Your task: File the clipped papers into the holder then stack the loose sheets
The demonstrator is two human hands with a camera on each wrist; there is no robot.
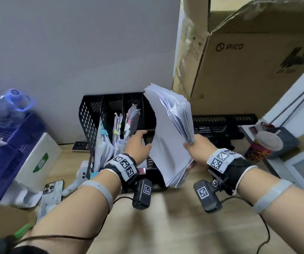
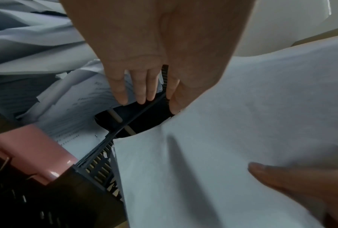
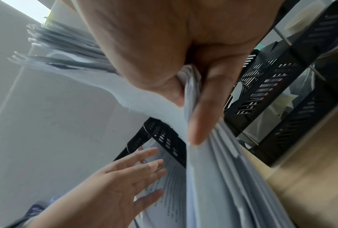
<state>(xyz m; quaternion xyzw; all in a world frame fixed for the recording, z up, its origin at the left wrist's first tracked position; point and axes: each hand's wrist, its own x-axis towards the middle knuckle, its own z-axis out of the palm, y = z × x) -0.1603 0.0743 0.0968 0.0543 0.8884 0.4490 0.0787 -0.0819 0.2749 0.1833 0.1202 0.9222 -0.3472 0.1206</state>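
A black mesh file holder (image 1: 90,114) stands against the wall, with clipped paper bundles (image 1: 117,129) upright in its middle slots. My right hand (image 1: 195,145) grips a thick stack of loose white sheets (image 1: 169,136) by its right edge and holds it upright above the holder's right end. In the right wrist view thumb and fingers (image 3: 201,117) pinch that stack (image 3: 222,177). My left hand (image 1: 138,143) is open, its straight fingers (image 2: 143,86) against the papers and a divider of the holder (image 2: 98,162), just left of the stack (image 2: 232,131).
A blue crate (image 1: 6,153) with a water bottle and a white box (image 1: 39,158) stand at left. A phone (image 1: 50,197) lies near my left forearm. A large cardboard box (image 1: 253,57) rises at back right above a low black tray (image 1: 220,125). A paper cup (image 1: 264,145) is at right.
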